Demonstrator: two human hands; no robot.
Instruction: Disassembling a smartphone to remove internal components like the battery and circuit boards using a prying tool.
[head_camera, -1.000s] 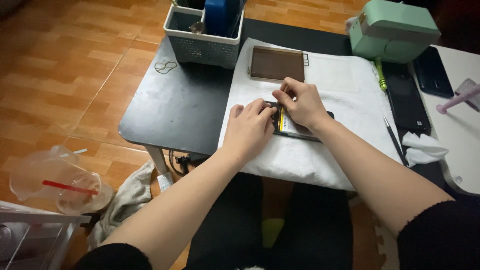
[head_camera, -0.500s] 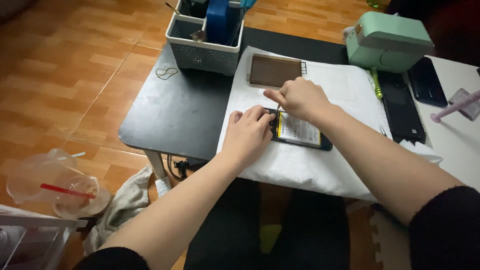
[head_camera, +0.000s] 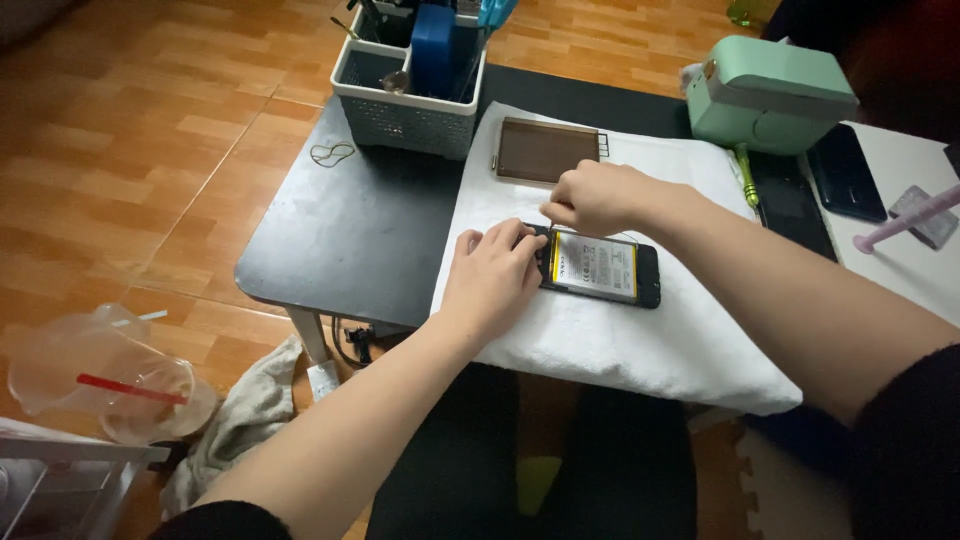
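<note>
Cups (head_camera: 110, 375) of clear plastic lay at the frame's lower left, on the floor. Higher up, a grey basket (head_camera: 405, 110) of tools stood on the black counter (head_camera: 340, 220). At centre, my left hand (head_camera: 492, 272) pressed flat on the end of the opened phone (head_camera: 600, 268), probably to steady it on the white towel (head_camera: 640, 340). My right hand (head_camera: 597, 197), closed, pinched something thin above its battery; I could not tell what. At upper right sat a green device (head_camera: 768, 95).
</note>
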